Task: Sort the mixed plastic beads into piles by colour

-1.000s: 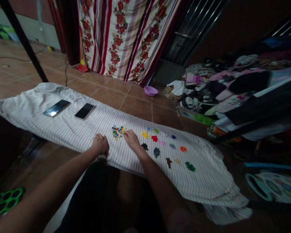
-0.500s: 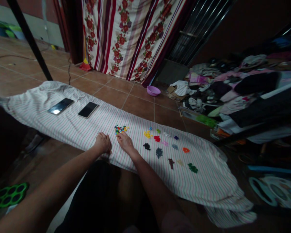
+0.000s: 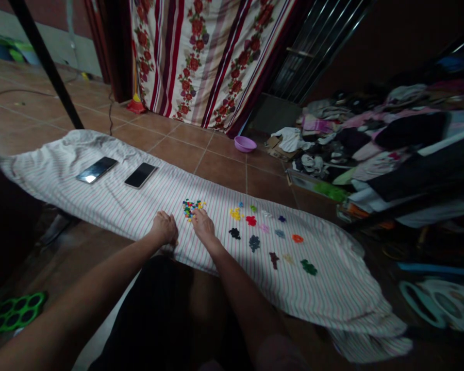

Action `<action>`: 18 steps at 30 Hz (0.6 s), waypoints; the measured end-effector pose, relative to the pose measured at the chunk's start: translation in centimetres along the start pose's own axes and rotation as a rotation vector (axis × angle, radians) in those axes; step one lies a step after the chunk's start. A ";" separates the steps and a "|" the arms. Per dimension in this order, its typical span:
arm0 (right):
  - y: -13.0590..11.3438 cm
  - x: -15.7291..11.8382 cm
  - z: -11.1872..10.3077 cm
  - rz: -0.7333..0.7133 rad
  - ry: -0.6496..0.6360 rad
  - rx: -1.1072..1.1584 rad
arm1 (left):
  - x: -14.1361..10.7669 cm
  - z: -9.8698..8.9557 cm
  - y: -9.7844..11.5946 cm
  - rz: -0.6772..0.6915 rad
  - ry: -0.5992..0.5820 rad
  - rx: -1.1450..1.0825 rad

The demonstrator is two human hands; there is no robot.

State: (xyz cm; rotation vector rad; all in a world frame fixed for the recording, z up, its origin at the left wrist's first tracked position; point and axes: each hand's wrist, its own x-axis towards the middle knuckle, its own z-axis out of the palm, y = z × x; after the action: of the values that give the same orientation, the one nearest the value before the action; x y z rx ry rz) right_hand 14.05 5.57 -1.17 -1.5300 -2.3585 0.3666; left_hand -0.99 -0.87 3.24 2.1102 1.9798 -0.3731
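On striped cloth (image 3: 169,189), ctr.: 1 mixed pile (image 3: 189,206), sm. coloured pcs. R hand (image 3: 203,225) at its near R edge, fingers bent, gap & hold can't tell. L hand (image 3: 164,226) nr. pile, fingers curled in, contents hidden. To R: yellow pile (image 3: 235,214), red pile (image 3: 251,221), black pile (image 3: 234,233). Toward L end: 2 phones (image 3: 141,175).

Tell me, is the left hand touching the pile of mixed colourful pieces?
Apart: the head view shows a strip of striped cloth between the left hand and the pile of mixed colourful pieces.
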 end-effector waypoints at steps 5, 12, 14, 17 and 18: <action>-0.1 0.1 -0.1 0.063 -0.002 0.028 | -0.2 -0.2 0.1 -0.021 -0.001 0.049; -1.0 0.1 -0.6 0.109 0.012 -0.013 | -0.4 -0.6 0.3 -0.045 -0.004 0.082; -1.1 0.0 -0.6 0.102 0.026 -0.014 | -0.4 -0.5 0.3 -0.043 -0.004 0.084; -0.9 -0.3 -0.2 0.100 0.060 -0.009 | -0.3 -0.2 0.3 -0.036 0.004 0.080; -0.8 -0.5 0.0 0.093 0.073 -0.006 | -0.3 -0.1 0.3 -0.033 0.007 0.078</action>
State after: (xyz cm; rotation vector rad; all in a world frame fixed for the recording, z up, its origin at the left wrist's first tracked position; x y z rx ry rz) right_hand 13.58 4.82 -0.90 -1.6315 -2.2403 0.3198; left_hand -0.75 -1.10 3.45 2.1299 2.0385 -0.4564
